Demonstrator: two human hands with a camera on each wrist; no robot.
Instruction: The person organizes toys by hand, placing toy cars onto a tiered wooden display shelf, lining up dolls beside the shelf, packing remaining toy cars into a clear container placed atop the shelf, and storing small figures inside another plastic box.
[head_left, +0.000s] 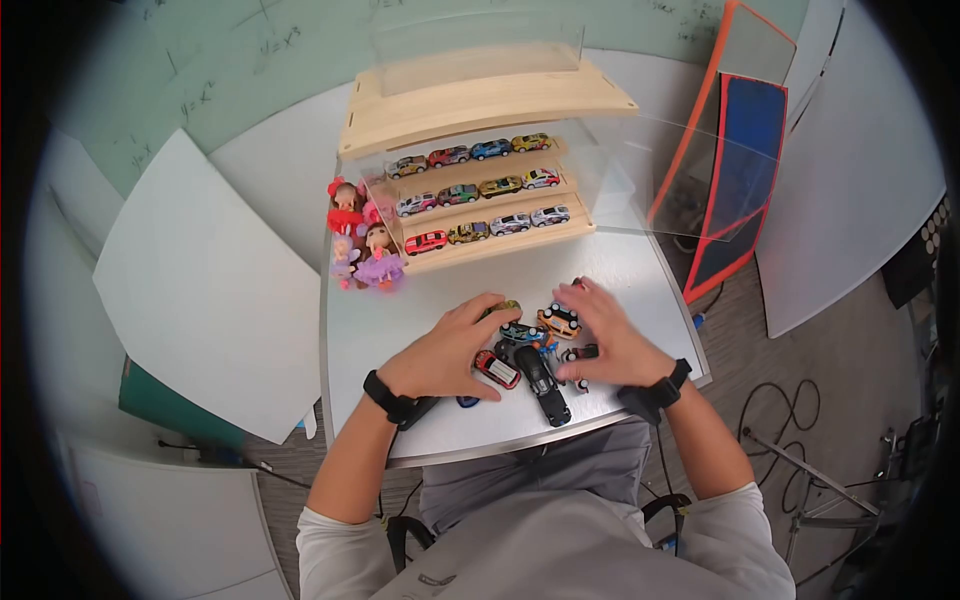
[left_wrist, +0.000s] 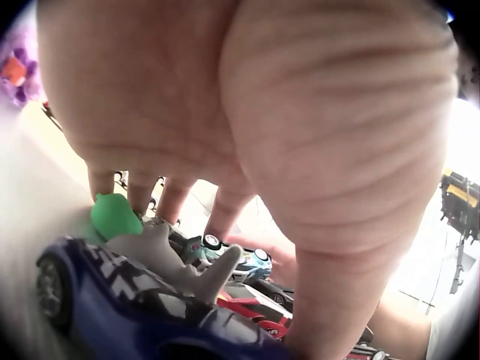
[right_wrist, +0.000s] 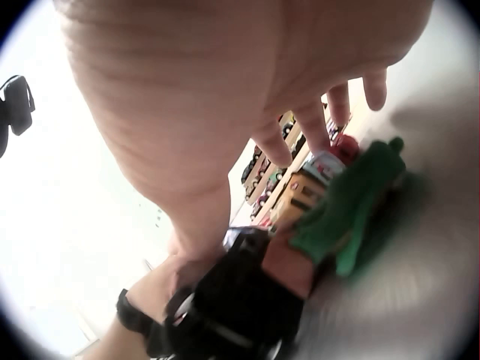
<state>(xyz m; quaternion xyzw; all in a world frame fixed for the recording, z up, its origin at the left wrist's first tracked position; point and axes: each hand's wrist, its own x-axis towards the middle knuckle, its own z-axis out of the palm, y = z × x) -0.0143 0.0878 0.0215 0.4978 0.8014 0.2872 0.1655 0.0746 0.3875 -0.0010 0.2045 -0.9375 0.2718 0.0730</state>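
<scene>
Both hands surround a pile of toys on the table. The left hand (head_left: 448, 352) curves around the left side, beside a red-and-white car (head_left: 497, 369); the right hand (head_left: 618, 345) is spread at the right, by an orange car (head_left: 559, 320). Between them lies a black car (head_left: 542, 384). In the left wrist view, a blue car (left_wrist: 142, 315), a grey piece (left_wrist: 161, 255) and a green piece (left_wrist: 115, 216) lie beneath the left palm. The right wrist view shows a green figure (right_wrist: 351, 202) and a black toy (right_wrist: 244, 300) under the right hand. Neither hand visibly grips anything.
Behind the pile stands a wooden display shelf (head_left: 490, 95) with clear panels and three rows of small cars. Several dolls (head_left: 376, 240) sit at its left. The white table's front edge (head_left: 480, 455) is near the person's lap.
</scene>
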